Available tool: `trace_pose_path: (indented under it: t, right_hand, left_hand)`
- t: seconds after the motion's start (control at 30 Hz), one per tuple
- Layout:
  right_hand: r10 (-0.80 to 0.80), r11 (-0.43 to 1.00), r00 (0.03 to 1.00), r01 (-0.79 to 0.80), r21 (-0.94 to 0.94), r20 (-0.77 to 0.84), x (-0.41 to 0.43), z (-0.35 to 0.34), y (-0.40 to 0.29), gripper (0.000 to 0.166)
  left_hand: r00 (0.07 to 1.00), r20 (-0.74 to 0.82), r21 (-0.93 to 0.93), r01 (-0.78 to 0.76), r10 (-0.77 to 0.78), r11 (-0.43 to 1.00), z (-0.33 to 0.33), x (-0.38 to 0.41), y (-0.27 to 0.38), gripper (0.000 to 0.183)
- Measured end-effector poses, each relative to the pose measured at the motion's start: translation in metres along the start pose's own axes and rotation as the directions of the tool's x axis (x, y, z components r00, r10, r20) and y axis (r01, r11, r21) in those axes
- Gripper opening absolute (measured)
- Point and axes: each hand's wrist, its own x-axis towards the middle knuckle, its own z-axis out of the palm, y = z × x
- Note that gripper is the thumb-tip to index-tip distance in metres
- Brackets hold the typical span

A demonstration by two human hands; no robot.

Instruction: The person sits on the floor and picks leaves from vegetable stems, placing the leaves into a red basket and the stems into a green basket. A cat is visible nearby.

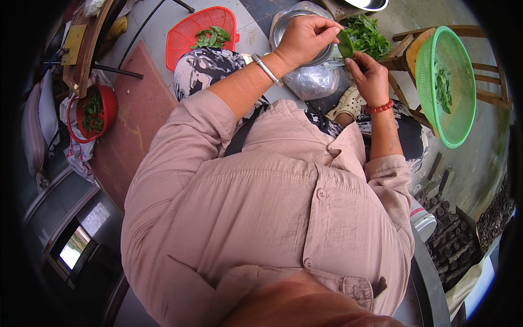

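A flat green bean pod (345,44) is stretched between my two hands. My left hand (307,37), with a silver bangle at the wrist, pinches its upper end. Thumb and fingers of my right hand (368,75), below a red bead bracelet, hold the lower end. Under my left hand stands a round metal container (282,30), its inside mostly hidden. Beside it lies a clear plastic bag (312,81). Leafy greens (369,36) lie on the floor beyond my right hand. More green pods (212,37) rest in a red plastic basket (175,39) at the upper left.
A green plastic colander (459,126) with some green pieces sits on a wooden chair (402,49) at the right. To the left, a red bucket (111,108) holds greens and red bits. A wooden table edge (92,45) and cut logs (449,241) flank me.
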Motion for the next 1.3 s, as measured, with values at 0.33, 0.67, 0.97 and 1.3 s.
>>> trace_pose_path:
  t: [0.33,0.67,0.97,1.3]
  right_hand:
    - [-0.131,0.967,0.991,0.12,-0.225,-0.038,0.0,-0.007,-0.01,0.018]
    - [-0.123,0.98,0.991,0.113,-0.163,-0.05,-0.002,-0.006,-0.009,0.018]
    - [-0.126,0.978,0.99,0.113,-0.173,-0.063,0.001,-0.008,-0.009,0.018]
    - [-0.18,0.954,0.982,0.159,-0.253,-0.06,0.0,-0.013,-0.006,0.018]
  left_hand:
    - [0.999,0.025,0.076,-0.029,0.027,0.997,-0.005,0.002,-0.009,0.013]
    - [0.999,0.02,-0.09,0.052,-0.051,0.995,-0.002,-0.001,-0.006,0.012]
    - [0.999,0.043,-0.061,0.033,-0.03,0.998,-0.006,0.002,-0.001,0.015]
    - [0.99,0.116,-0.144,0.096,-0.079,0.985,-0.007,0.004,-0.002,0.013]
